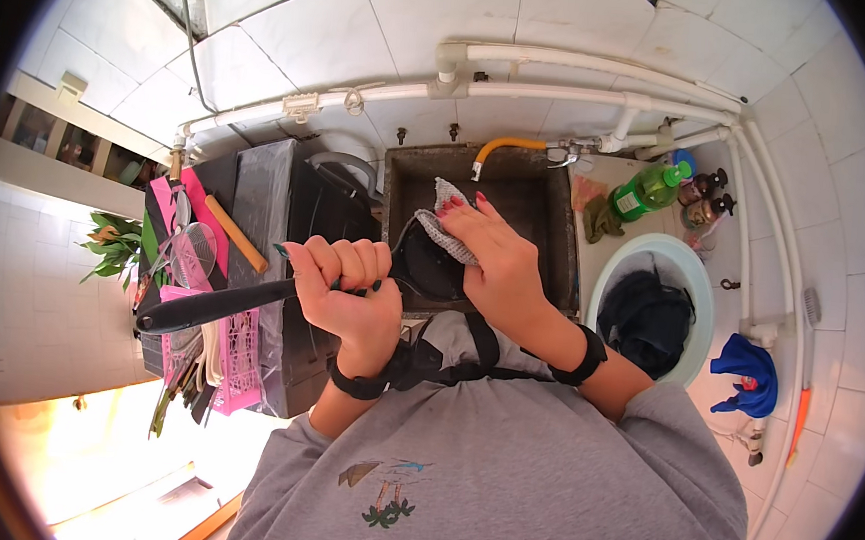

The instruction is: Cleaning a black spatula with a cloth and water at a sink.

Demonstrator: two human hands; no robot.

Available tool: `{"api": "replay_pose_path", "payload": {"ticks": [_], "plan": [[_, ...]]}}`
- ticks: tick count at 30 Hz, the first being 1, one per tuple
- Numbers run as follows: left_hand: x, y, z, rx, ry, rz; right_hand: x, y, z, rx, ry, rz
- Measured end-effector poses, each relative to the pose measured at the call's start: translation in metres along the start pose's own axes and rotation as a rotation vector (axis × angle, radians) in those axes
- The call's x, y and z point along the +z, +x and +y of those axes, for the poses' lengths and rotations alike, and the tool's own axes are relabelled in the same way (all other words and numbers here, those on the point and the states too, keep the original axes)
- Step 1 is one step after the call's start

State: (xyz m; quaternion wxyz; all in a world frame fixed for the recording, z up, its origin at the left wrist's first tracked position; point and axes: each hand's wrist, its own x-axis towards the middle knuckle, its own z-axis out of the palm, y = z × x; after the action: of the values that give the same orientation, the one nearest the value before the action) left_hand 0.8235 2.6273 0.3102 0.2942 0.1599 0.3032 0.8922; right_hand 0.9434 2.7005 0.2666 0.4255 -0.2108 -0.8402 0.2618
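My left hand (343, 299) is closed around the long black handle (207, 303) of a dark round pan (423, 264), which is held over a grimy stone sink (551, 228) with its far side partly covered. My right hand (493, 259) grips a grey textured cloth (445, 233), fingertips pressed on it at the pan's upper edge. A yellow hose (512, 143) with a white nozzle hangs above the sink from a metal tap (566, 151).
Left are a dark cabinet (263, 183), a pink basket (241, 357) with utensils, and a plant (114, 233). Right are a green bottle (643, 197), pump bottles, a pale basin (596, 292) holding dark fabric, and a blue cloth (742, 367). White pipes (565, 96) run along tiled walls.
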Motion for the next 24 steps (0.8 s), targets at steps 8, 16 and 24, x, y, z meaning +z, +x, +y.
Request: {"api": "replay_pose_path", "payload": {"ticks": [8, 16, 24], "plan": [[0.000, -0.005, -0.001, 0.010, -0.052, -0.093, 0.004, -0.011, -0.009, 0.177, -0.057, 0.197], [-0.002, 0.005, 0.008, -0.122, -0.093, 0.032, 0.009, -0.012, -0.032, -0.184, 0.168, 0.017], [-0.006, 0.008, 0.015, -0.202, -0.188, 0.057, -0.033, -0.003, -0.018, -0.267, 0.308, -0.372]]}}
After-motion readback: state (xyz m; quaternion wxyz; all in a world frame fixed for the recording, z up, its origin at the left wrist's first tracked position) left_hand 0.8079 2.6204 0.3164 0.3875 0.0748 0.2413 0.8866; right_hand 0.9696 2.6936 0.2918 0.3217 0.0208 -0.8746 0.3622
